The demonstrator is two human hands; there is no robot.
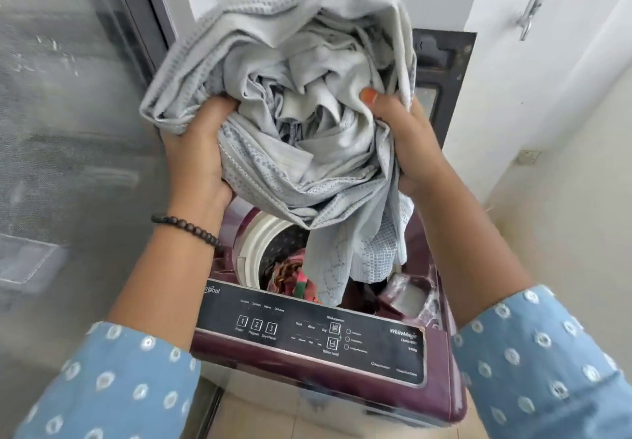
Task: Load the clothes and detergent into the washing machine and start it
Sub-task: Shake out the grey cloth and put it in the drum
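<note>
A big bundle of pale grey-blue cloth (290,96) hangs above the open top of a maroon top-load washing machine (441,370). My left hand (195,151) grips the bundle's left side. My right hand (407,144) grips its right side, thumb pressed into the folds. A tail of the cloth dangles into the drum (260,240), where red and patterned clothes (290,277) lie. The machine's black control panel (307,332) faces me. A detergent compartment (407,295) sits at the tub's right front corner.
The machine's raised lid (441,72) stands behind the bundle. A mesh-screened door (68,113) is close on the left. White walls run on the right, with a metal hook (528,17). Pale floor tiles (260,414) show below the machine.
</note>
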